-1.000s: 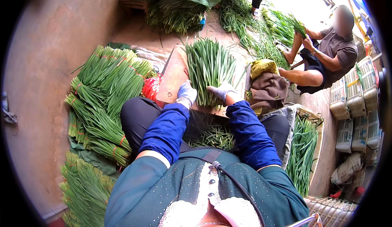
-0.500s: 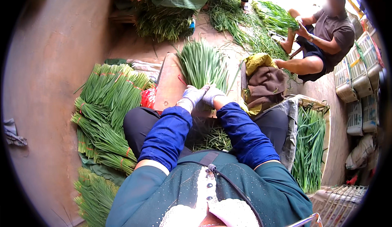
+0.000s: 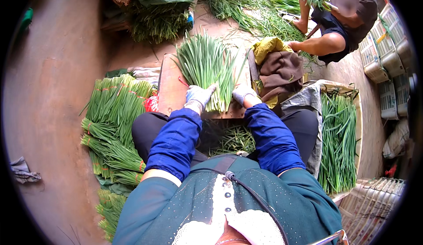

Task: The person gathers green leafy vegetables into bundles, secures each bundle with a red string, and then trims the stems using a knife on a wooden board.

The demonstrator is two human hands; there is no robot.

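Observation:
A loose bunch of green chives [image 3: 207, 68] lies on a wooden board [image 3: 169, 79] in front of me, its pale cut ends toward me. My left hand [image 3: 200, 96], in a light glove, grips the bunch's left side near those ends. The thumb lies across the stalks; the other fingers are mostly hidden. At the right edge of the bunch, my right hand [image 3: 243, 95], gloved too, rests with loosely bent fingers and grips no stalks that I can make out. Blue sleeve covers wrap both forearms.
Tied chive bundles [image 3: 116, 108] are stacked at left. A lined crate [image 3: 359, 135] of chives stands at right, near brown cloth [image 3: 282, 75]. A seated co-worker [image 3: 352, 20] handles chives beyond it. Loose chives [image 3: 269, 24] cover the far floor; plastic baskets [image 3: 392, 55] line the right.
My hands, together around the stalk ends before, have moved apart to either side. The bunch has spread wider at its base. The co-worker's handful of chives has shifted and the body leans forward.

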